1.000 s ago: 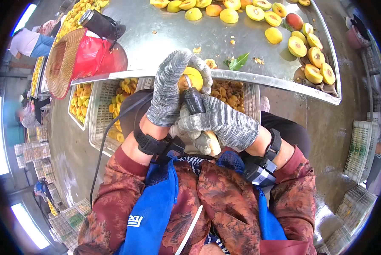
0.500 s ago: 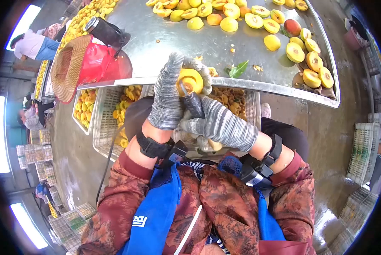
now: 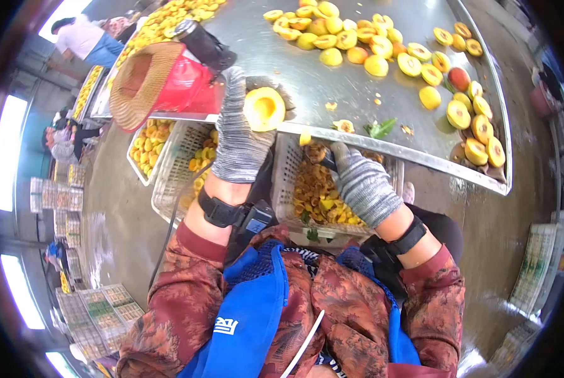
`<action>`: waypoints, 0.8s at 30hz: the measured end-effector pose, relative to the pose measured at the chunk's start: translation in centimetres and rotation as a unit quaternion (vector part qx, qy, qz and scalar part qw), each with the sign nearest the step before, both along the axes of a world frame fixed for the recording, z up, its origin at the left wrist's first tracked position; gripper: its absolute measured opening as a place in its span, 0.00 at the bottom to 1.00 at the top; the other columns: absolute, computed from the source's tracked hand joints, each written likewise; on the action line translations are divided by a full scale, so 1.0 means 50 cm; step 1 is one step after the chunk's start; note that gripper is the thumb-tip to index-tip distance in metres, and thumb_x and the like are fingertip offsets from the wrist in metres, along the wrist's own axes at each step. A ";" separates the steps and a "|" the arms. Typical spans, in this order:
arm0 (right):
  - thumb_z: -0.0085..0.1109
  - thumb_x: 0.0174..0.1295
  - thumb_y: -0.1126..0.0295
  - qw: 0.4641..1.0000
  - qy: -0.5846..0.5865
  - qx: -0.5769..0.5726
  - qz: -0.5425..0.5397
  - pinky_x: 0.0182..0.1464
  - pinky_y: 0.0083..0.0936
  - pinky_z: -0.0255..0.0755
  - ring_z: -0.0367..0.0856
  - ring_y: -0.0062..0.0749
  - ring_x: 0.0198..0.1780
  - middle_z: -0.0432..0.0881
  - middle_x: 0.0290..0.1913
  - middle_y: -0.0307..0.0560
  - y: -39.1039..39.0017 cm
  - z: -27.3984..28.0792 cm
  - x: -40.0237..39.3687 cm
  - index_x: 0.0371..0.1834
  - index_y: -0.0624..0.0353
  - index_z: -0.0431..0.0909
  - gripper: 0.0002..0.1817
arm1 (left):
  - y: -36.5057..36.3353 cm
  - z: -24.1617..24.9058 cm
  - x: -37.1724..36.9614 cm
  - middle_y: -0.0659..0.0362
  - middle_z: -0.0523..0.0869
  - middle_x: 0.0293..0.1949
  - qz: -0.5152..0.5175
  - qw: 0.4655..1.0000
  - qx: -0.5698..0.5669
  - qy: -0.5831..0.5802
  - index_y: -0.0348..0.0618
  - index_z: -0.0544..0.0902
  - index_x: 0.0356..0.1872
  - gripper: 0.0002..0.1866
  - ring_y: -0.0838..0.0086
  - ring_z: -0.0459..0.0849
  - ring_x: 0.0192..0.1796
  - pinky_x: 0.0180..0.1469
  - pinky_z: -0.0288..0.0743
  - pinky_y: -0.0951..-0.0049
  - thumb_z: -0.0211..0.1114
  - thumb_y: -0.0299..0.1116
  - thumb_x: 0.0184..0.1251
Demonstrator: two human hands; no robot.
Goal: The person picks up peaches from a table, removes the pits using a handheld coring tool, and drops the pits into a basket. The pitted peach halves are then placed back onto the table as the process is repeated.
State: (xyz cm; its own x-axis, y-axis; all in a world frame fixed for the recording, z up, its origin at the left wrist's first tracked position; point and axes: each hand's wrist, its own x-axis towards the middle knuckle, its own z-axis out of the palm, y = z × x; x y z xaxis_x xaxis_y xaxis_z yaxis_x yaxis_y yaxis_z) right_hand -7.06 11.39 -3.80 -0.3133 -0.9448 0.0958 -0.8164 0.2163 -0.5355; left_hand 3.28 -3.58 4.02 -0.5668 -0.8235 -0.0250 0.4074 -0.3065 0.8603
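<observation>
My left hand (image 3: 241,142), in a grey striped glove, holds a yellow peach half (image 3: 265,109) above the table's near edge, its hollow facing up. My gloved right hand (image 3: 367,186) is closed around the black handle of a pitting tool (image 3: 328,160), over a crate (image 3: 286,179) of peach scraps. A brown piece, perhaps a pit, shows near the tool's end; the blade is hard to make out. A small yellow scrap (image 3: 304,137) shows beside the table edge, left of the tool.
Many peach halves (image 3: 409,65) lie on the metal table (image 3: 276,50). A straw hat (image 3: 137,82), a red bag (image 3: 187,85) and a dark flask (image 3: 200,41) sit at its left. Another crate (image 3: 167,173) holds peaches. A cable hangs by my left arm. People work at far left.
My hands have come apart. The left has carried the peach half up and left, and its hollow now shows; the right has moved the tool away to the right, over the scrap crate.
</observation>
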 end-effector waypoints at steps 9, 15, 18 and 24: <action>0.51 0.55 0.64 0.990 0.101 0.090 0.037 0.32 0.40 0.71 0.78 0.48 0.30 0.77 0.25 0.56 0.014 -0.068 0.003 0.40 0.58 0.68 0.13 | -0.127 0.162 0.403 0.58 0.80 0.26 0.268 0.870 -0.372 -0.184 0.41 0.79 0.30 0.17 0.73 0.79 0.26 0.30 0.75 0.75 0.54 0.45 0.63; 0.53 0.54 0.64 0.990 0.073 0.090 0.080 0.34 0.40 0.71 0.78 0.49 0.32 0.77 0.30 0.56 0.008 -0.057 0.017 0.42 0.58 0.68 0.15 | -0.132 0.009 0.766 0.63 0.78 0.22 0.443 0.859 -0.158 -0.202 0.43 0.78 0.25 0.15 0.79 0.76 0.24 0.28 0.72 0.79 0.60 0.46 0.58; 0.55 0.53 0.64 0.992 0.066 0.086 0.061 0.35 0.40 0.71 0.78 0.49 0.34 0.77 0.33 0.55 0.003 -0.053 0.022 0.42 0.57 0.69 0.15 | -0.163 -0.179 0.790 0.62 0.79 0.22 0.522 0.783 -0.105 -0.321 0.43 0.79 0.25 0.17 0.78 0.76 0.24 0.29 0.71 0.78 0.62 0.48 0.56; 0.53 0.54 0.61 0.999 -0.010 -0.005 0.039 0.32 0.40 0.71 0.77 0.50 0.30 0.77 0.28 0.56 0.006 -0.027 0.019 0.39 0.57 0.70 0.14 | -0.202 -0.303 0.631 0.54 0.79 0.41 0.275 0.777 -0.194 -0.532 0.35 0.76 0.46 0.22 0.70 0.75 0.44 0.49 0.68 0.75 0.63 0.43 0.57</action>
State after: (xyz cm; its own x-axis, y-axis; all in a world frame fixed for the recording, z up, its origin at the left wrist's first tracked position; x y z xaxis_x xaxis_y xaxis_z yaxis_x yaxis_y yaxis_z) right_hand -6.11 11.69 -5.14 -0.2410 -0.9654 0.0999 -0.8191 0.1471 -0.5544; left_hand 34.83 -13.66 -11.15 0.0451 -0.9963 0.0730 -0.6210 0.0293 0.7833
